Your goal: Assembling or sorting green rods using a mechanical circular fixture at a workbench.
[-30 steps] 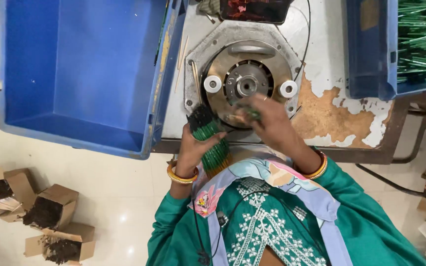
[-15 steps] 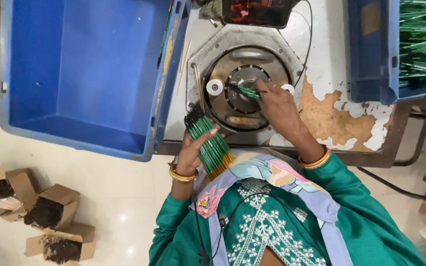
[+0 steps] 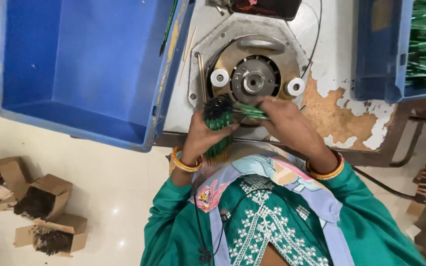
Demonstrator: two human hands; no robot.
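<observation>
A bundle of green sticks (image 3: pixel 218 123) is clamped upright in the left hand (image 3: pixel 204 137) at the desk (image 3: pixel 331 106) edge, below the round machine (image 3: pixel 253 81). A few green sticks (image 3: pixel 249 111) are pinched by the right hand (image 3: pixel 288 125) beside it.

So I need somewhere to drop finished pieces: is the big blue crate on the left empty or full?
Empty, as far as the view shows. The big blue crate shows only its bare blue floor and walls; its far end is cut off by the frame.
</observation>
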